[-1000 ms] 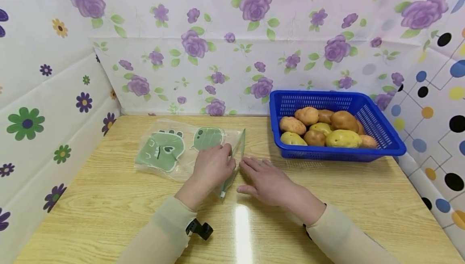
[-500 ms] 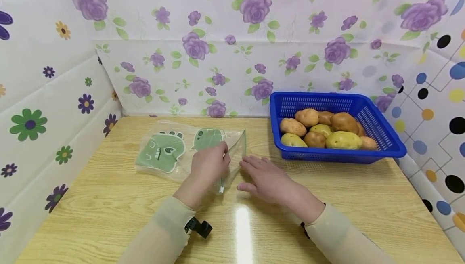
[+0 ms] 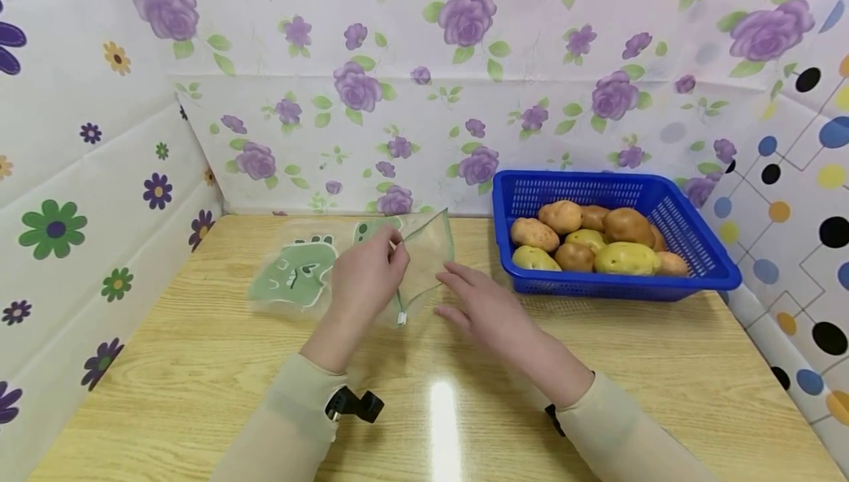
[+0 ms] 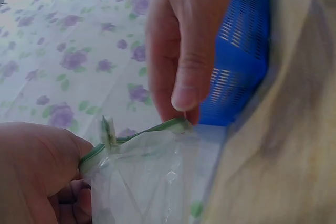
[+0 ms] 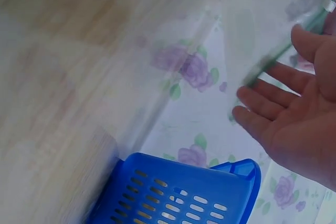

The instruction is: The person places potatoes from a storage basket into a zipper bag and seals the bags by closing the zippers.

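Note:
A clear zip bag (image 3: 424, 261) printed with green dinosaur shapes (image 3: 295, 276) lies on the wooden table (image 3: 597, 364), left of centre. My left hand (image 3: 396, 250) pinches the bag's green zip edge (image 4: 131, 139) and holds that end raised off the table. My right hand (image 3: 451, 283) is beside it with straight fingers, and its fingertips (image 4: 185, 95) touch the other side of the bag's mouth. In the right wrist view the right hand's palm (image 5: 299, 129) is spread, the blurred zip edge (image 5: 270, 64) just beyond its fingers.
A blue plastic basket (image 3: 703, 276) full of several potatoes (image 3: 626, 255) stands at the back right, close to the right hand. Flowered sheets wall the table at the back and left, a dotted sheet at the right.
My left hand has lifted the bag's zip end up and away from me, so the mouth now stands off the table. My right hand has followed it slightly forward.

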